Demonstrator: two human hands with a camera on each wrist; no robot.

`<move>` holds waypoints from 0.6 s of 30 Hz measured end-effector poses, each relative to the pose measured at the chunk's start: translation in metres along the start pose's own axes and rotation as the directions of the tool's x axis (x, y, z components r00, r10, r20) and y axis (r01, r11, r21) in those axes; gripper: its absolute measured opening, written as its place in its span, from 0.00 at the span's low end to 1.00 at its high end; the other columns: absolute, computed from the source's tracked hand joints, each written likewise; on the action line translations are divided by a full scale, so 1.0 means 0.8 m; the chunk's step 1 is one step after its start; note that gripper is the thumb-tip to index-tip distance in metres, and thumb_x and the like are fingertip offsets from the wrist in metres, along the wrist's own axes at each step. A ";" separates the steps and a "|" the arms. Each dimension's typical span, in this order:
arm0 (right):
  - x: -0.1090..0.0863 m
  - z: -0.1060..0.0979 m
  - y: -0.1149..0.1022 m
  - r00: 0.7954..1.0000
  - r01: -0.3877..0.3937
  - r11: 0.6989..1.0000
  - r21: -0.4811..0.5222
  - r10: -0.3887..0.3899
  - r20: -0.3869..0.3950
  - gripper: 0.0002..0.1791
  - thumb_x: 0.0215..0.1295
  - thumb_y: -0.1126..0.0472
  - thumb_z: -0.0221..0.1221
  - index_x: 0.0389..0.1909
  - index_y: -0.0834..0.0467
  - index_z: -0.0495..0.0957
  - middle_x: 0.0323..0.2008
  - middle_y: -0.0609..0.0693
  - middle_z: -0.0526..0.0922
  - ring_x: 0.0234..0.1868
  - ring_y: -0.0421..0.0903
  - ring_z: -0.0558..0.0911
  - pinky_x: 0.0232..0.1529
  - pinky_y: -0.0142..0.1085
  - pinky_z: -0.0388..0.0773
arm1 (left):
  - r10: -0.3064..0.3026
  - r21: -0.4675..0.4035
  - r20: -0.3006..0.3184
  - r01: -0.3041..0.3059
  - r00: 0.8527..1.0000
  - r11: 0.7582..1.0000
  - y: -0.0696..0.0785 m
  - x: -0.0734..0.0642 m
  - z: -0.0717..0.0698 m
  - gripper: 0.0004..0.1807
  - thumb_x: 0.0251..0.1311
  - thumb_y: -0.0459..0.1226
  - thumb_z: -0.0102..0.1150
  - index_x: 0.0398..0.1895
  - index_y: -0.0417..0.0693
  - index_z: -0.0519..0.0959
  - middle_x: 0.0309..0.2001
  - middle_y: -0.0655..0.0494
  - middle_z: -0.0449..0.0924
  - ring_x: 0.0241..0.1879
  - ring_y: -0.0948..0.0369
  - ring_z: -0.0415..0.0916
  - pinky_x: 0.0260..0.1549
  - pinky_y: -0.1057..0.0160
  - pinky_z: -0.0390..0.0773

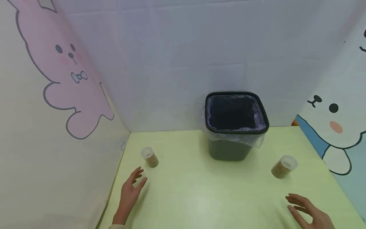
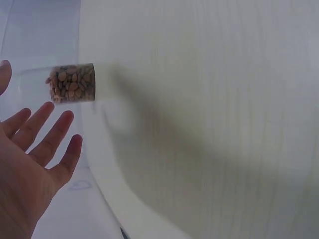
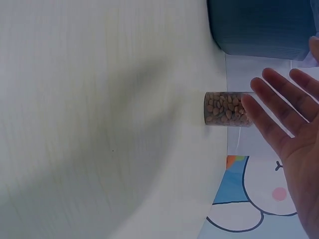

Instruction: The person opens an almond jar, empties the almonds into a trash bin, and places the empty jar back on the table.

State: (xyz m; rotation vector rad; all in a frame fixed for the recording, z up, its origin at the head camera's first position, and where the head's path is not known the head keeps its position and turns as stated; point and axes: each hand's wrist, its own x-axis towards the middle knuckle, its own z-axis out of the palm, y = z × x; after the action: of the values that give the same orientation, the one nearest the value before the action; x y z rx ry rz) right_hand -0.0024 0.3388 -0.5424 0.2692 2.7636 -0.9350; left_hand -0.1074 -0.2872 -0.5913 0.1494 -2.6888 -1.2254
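Two clear jars part-filled with small brown nuts or beans stand upright on the table. My left hand hovers just short of the left jar, fingers loosely bent and apart from it. In the left wrist view the same jar shows beyond the spread fingers. My right hand is nearer to me than the right jar, with nothing in its grasp. The right wrist view has that jar partly hidden behind the relaxed fingers.
A dark bin with a clear plastic liner stands at the back, right of centre, between the jars. White cloth walls with cartoon animals enclose the pale yellow-green table at the back and both sides.
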 end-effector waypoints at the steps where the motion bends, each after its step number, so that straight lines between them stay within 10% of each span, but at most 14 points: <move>1: 0.001 -0.001 -0.004 1.000 -0.014 1.000 0.010 0.014 0.016 0.37 0.70 0.35 0.51 0.67 0.60 0.66 0.61 0.66 0.75 0.48 0.52 0.81 0.38 0.42 0.84 | -0.004 -0.021 0.008 0.005 1.000 1.000 0.000 0.003 0.002 0.32 0.63 0.51 0.63 0.70 0.69 0.66 0.62 0.62 0.78 0.60 0.59 0.77 0.57 0.55 0.73; 11: 0.014 0.002 -0.027 0.992 -0.070 0.996 0.060 0.063 0.112 0.39 0.69 0.35 0.52 0.67 0.62 0.65 0.60 0.64 0.76 0.50 0.52 0.79 0.45 0.50 0.83 | -0.006 -0.080 0.041 0.010 0.999 0.997 -0.004 0.036 0.012 0.40 0.61 0.49 0.66 0.74 0.59 0.60 0.69 0.59 0.69 0.66 0.56 0.69 0.58 0.47 0.73; 18: 0.019 0.008 -0.040 0.997 0.082 0.997 0.014 -0.081 -0.008 0.28 0.70 0.42 0.56 0.62 0.56 0.71 0.55 0.55 0.81 0.43 0.33 0.78 0.40 0.30 0.81 | 0.003 -0.167 0.073 0.009 0.997 0.986 -0.003 0.060 0.020 0.48 0.60 0.50 0.67 0.78 0.55 0.51 0.76 0.54 0.56 0.74 0.49 0.57 0.62 0.42 0.70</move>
State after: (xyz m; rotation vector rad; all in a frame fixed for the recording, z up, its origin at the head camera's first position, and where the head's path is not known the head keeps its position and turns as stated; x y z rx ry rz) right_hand -0.0236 0.3114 -0.5330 0.1636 2.7949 -0.9753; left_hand -0.1577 -0.2852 -0.5971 0.0875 -2.6304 -1.4776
